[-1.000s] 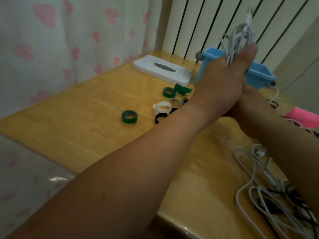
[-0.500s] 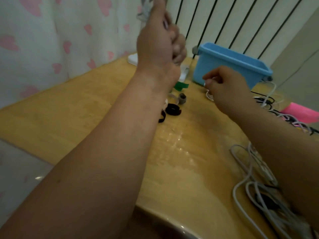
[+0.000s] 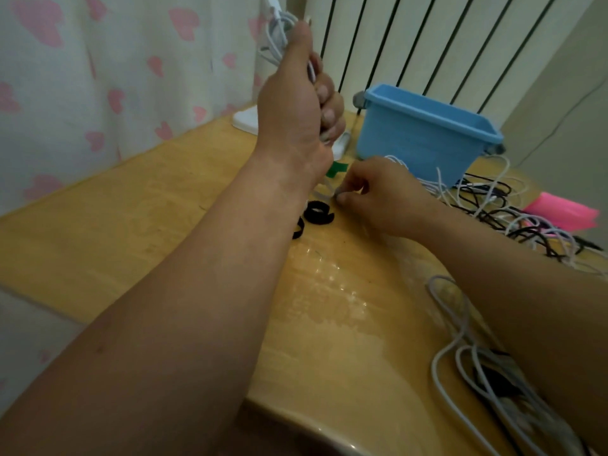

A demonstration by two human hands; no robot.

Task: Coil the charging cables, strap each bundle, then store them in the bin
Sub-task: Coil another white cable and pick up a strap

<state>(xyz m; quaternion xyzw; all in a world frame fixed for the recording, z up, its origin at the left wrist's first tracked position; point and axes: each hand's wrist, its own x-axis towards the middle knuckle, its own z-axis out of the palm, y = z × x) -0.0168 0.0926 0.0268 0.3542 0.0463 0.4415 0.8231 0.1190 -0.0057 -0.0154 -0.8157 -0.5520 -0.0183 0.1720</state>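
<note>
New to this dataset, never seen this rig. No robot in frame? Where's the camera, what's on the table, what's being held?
There is no robot here: a person works with two bare hands. All the pictures come from one wide-angle camera worn on the person's head, looking forward and down, so the arms enter from the bottom.

The left hand is raised and grips a coiled white cable. The right hand is low over the wooden table and pinches what looks like a pale strap.

On the table lie black strap rings, a green strap, a blue bin, tangled loose cables, a pink object and a flat white item.
</note>
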